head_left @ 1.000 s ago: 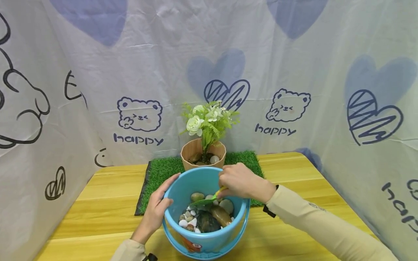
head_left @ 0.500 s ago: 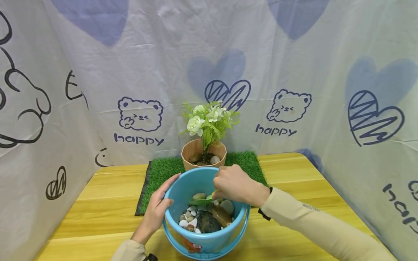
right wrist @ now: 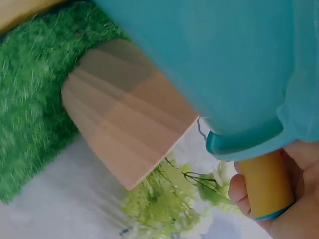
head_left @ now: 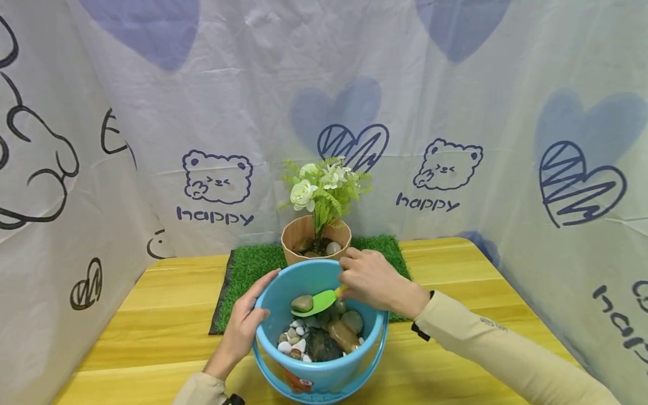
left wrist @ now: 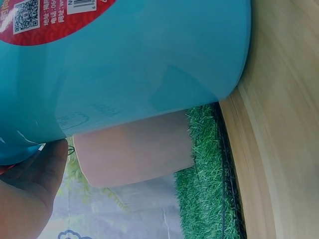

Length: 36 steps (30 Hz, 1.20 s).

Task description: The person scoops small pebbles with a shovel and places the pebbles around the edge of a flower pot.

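A light blue bucket (head_left: 311,277) stands at the front of the table, several pebbles and larger stones lying inside. My left hand (head_left: 244,322) grips its left rim, thumb over the edge and fingers along the outside. My right hand (head_left: 373,279) reaches over the far right rim and holds a small toy shovel (head_left: 324,301). Its yellow handle (right wrist: 267,181) shows in the right wrist view, with my fingers curled round it. On the green blade rests a greyish-brown stone (head_left: 302,304), inside the bucket above the others. A big dark stone (head_left: 322,345) lies below.
Close behind the bucket, a pinkish-tan flowerpot (head_left: 293,233) with white artificial flowers (head_left: 302,194) and a few stones stands on a green turf mat (head_left: 248,275). The wood-patterned table (head_left: 167,315) is enclosed by a printed white curtain (head_left: 243,101).
The shovel dipped to the left under the greyish-brown stone, then rose with the stone on its blade as my right hand moved up and right. My left hand stayed on the rim.
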Each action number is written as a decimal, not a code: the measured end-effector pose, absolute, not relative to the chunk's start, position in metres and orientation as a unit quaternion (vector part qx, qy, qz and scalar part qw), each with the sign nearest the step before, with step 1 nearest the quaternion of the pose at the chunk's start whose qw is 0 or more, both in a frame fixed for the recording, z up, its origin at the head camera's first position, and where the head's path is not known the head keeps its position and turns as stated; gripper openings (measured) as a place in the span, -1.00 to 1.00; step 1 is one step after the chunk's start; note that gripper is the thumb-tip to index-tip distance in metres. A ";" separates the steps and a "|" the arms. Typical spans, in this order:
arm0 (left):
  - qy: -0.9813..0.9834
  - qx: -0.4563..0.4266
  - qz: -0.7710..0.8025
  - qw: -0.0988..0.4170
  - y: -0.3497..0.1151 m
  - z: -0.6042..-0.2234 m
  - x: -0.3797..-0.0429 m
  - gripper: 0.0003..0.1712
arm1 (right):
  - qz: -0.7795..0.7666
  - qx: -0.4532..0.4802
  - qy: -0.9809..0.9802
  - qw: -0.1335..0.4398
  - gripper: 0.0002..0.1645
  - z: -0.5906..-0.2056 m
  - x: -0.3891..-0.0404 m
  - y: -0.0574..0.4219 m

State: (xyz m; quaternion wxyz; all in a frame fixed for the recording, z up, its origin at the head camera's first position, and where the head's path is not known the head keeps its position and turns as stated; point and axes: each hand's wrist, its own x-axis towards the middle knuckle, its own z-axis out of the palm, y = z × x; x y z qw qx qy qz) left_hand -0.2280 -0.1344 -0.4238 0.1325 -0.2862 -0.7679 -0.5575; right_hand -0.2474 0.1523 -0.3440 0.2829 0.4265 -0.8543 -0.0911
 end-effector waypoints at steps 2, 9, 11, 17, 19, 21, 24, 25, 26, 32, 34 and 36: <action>-0.769 -0.284 -0.557 0.134 -0.134 -0.424 -0.228 -0.20 | -0.075 0.417 -0.862 0.279 -0.70 -0.345 -0.247 0.153; -0.769 -0.291 -0.552 0.142 -0.132 -0.424 -0.229 -0.20 | -0.029 0.389 -0.879 0.275 -0.71 -0.349 -0.245 0.155; -0.768 -0.295 -0.550 0.144 -0.132 -0.424 -0.230 -0.20 | -0.017 0.382 -0.882 0.275 -0.70 -0.350 -0.244 0.155; -0.765 -0.304 -0.550 0.142 -0.132 -0.425 -0.231 -0.21 | 0.039 0.372 -0.887 0.271 -0.72 -0.352 -0.243 0.159; -0.765 -0.303 -0.550 0.141 -0.131 -0.425 -0.231 -0.21 | 0.056 0.363 -0.890 0.271 -0.73 -0.354 -0.242 0.159; -0.766 -0.304 -0.548 0.142 -0.131 -0.424 -0.232 -0.22 | 0.070 0.355 -0.891 0.273 -0.73 -0.354 -0.242 0.160; -0.768 -0.300 -0.548 0.143 -0.132 -0.422 -0.233 -0.22 | 0.087 0.347 -0.890 0.281 -0.73 -0.354 -0.242 0.159; -0.768 -0.301 -0.548 0.143 -0.132 -0.422 -0.233 -0.22 | 0.090 0.346 -0.890 0.282 -0.74 -0.354 -0.242 0.158; -0.768 -0.299 -0.548 0.143 -0.133 -0.422 -0.233 -0.22 | 0.093 0.345 -0.890 0.283 -0.74 -0.355 -0.243 0.157; -0.768 -0.289 -0.557 0.129 -0.136 -0.423 -0.230 -0.23 | 0.095 0.339 -0.895 0.275 -0.73 -0.358 -0.241 0.155; -0.768 -0.289 -0.557 0.128 -0.136 -0.423 -0.229 -0.22 | 0.092 0.340 -0.894 0.277 -0.72 -0.359 -0.241 0.155; -0.766 -0.290 -0.558 0.131 -0.135 -0.423 -0.230 -0.22 | 0.090 0.341 -0.893 0.281 -0.73 -0.359 -0.241 0.154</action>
